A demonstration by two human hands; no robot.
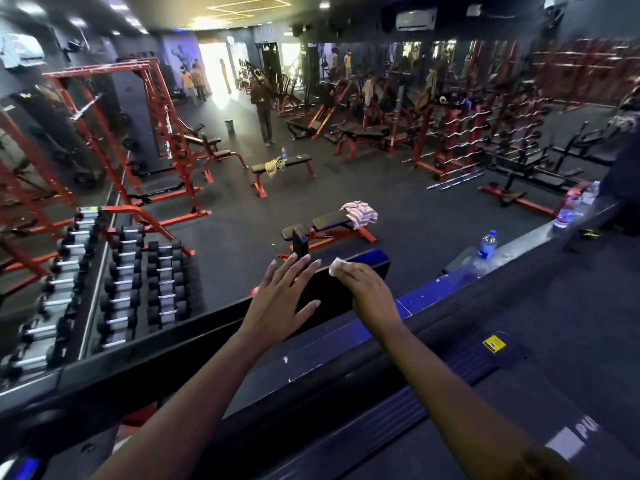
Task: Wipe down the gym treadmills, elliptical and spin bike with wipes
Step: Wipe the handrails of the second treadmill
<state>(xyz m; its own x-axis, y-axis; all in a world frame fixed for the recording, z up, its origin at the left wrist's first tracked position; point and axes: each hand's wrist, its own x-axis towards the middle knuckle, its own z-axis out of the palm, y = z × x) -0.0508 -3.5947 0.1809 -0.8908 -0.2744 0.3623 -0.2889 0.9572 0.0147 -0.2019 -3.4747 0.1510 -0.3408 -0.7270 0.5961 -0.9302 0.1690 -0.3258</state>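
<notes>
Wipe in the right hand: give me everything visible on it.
The wipe is small and white, and looks like thin crumpled tissue. Most of it is hidden under the right hand, whose curled fingers grip it; only a bunched end shows past the fingertips. It sits against the top edge of the dark console, by its blue-lit part. The left hand is apart from it.

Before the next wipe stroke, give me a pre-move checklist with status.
1. Wipe held in right hand: ok, fingers curl round it.
2. Wipe on console top edge: ok, touching.
3. Left hand bracing console: ok, fingers straight, appears flat against it.
4. Wipe damp and clean: cannot tell.
5. Water bottle clear of the stroke: ok, upright, apart to the right.
</notes>
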